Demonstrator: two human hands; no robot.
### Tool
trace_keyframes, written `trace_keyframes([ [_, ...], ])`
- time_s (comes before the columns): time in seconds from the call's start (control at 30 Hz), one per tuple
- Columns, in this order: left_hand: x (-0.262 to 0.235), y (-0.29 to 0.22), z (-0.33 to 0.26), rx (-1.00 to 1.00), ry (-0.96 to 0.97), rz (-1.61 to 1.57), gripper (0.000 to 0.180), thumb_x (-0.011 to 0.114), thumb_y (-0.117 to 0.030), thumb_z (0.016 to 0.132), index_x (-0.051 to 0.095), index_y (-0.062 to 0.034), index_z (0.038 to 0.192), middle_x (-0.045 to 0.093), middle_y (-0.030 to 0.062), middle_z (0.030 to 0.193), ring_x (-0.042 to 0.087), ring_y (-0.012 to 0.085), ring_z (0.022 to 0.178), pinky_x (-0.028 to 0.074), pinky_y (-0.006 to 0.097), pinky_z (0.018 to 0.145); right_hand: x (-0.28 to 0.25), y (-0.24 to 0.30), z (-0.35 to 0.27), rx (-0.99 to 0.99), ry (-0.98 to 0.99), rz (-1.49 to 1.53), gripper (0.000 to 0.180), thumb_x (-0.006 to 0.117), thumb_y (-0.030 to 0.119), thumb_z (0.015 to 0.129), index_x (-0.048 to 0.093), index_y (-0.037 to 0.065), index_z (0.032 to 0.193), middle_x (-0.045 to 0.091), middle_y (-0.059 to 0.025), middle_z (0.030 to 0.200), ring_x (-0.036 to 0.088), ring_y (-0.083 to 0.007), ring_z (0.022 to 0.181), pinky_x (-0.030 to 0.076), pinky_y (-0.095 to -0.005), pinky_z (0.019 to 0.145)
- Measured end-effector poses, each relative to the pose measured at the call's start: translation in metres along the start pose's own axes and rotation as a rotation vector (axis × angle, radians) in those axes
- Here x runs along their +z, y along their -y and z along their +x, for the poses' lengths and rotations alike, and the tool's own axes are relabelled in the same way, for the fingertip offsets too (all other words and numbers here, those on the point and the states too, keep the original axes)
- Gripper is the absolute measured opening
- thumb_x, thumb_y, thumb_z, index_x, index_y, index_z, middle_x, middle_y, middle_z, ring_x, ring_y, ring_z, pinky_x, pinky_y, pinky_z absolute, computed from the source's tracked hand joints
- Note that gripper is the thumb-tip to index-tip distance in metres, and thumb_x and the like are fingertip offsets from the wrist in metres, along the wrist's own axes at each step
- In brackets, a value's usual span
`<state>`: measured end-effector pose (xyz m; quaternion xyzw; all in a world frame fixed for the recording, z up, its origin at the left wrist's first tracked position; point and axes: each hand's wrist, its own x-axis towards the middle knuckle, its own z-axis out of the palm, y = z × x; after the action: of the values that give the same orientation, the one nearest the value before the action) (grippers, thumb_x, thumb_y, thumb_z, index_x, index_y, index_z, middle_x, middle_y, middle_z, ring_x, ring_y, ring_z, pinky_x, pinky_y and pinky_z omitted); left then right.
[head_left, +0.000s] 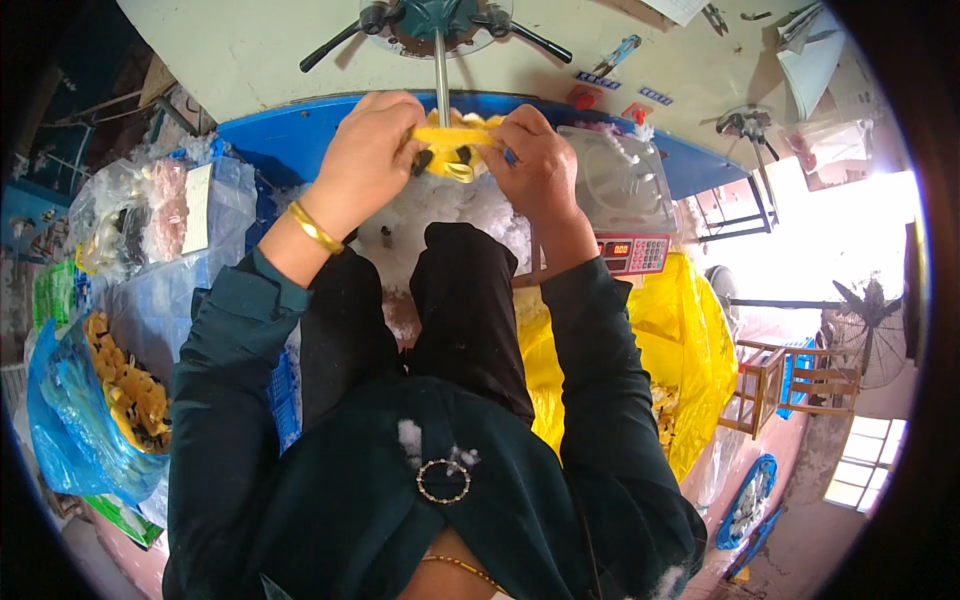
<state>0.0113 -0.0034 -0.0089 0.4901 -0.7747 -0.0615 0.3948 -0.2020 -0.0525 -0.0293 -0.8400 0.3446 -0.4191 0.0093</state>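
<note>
A small yellow plush toy skin point(450, 138) with black patches and a shiny gold bit sits at the end of a thin metal tube point(441, 75). My left hand point(370, 150) pinches its left edge, and my right hand point(537, 165) grips the right edge. Between them the fabric is spread around the tube's tip; how far the tube reaches inside is hidden. The tube comes out of a dark green machine head point(432, 18) with black-handled levers. Loose white stuffing point(450, 210) lies below the toy, above my knees.
A blue curved ledge point(300, 135) edges the pale machine panel. Right of my hand stands a scale point(635, 253) with a clear tray. Yellow plush pieces fill a blue bag point(70, 400) at left; a yellow bag point(690, 340) hangs at right. Thread snips point(617, 55) lie on the panel.
</note>
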Motion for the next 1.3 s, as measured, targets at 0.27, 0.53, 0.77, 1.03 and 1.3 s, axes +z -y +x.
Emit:
trace_keyframes([
  [0.27, 0.024, 0.013, 0.01, 0.151, -0.108, 0.139, 0.02, 0.062, 0.008, 0.069, 0.057, -0.0002, 0.086, 0.057, 0.0128, 0.091, 0.054, 0.0336, 0.086, 0.047, 0.039, 0.075, 0.002, 0.033, -0.012, 0.063, 0.018, -0.202, 0.013, 0.07, 0.012, 0.067, 0.059, 0.007, 0.071, 0.051, -0.006, 0.076, 0.058, -0.0279, 0.064, 0.048, -0.0379, 0.056],
  [0.53, 0.027, 0.041, 0.036, 0.052, -0.152, 0.193, 0.009, 0.065, -0.006, 0.075, 0.061, -0.0024, 0.082, 0.059, 0.01, 0.083, 0.057, 0.0298, 0.08, 0.047, 0.038, 0.068, 0.022, 0.043, 0.006, 0.177, 0.061, -0.13, 0.02, 0.075, 0.019, 0.068, 0.062, 0.008, 0.076, 0.055, -0.0077, 0.078, 0.059, -0.0297, 0.065, 0.047, -0.0387, 0.057],
  [0.77, 0.032, 0.03, 0.025, -0.407, 0.226, -0.384, 0.024, 0.065, -0.02, 0.089, 0.06, -0.0009, 0.075, 0.058, 0.0011, 0.065, 0.047, 0.0088, 0.057, 0.04, 0.026, 0.053, 0.026, 0.006, 0.004, 0.097, 0.23, 0.098, 0.027, 0.077, 0.03, 0.071, 0.063, 0.008, 0.076, 0.054, -0.0076, 0.077, 0.059, -0.0287, 0.066, 0.046, -0.0373, 0.057],
  [1.03, 0.032, 0.048, 0.07, -0.283, 0.183, -0.271, 0.025, 0.065, -0.021, 0.083, 0.06, 0.0012, 0.073, 0.059, 0.0093, 0.062, 0.053, 0.015, 0.056, 0.044, 0.031, 0.054, -0.014, 0.035, 0.028, 0.598, 0.68, 0.657, 0.037, 0.061, 0.035, 0.087, 0.066, -0.001, 0.078, 0.062, -0.0184, 0.066, 0.06, -0.032, 0.057, 0.045, -0.0391, 0.055],
  [1.3, 0.031, 0.04, 0.06, -0.259, 0.188, -0.155, 0.024, 0.064, -0.017, 0.083, 0.056, -0.0009, 0.067, 0.06, 0.0126, 0.063, 0.055, 0.0218, 0.055, 0.044, 0.034, 0.054, 0.0, 0.046, 0.022, 0.589, 0.421, 0.264, 0.038, 0.066, 0.035, 0.083, 0.064, -0.001, 0.073, 0.056, -0.0186, 0.061, 0.056, -0.0324, 0.055, 0.041, -0.0395, 0.054],
])
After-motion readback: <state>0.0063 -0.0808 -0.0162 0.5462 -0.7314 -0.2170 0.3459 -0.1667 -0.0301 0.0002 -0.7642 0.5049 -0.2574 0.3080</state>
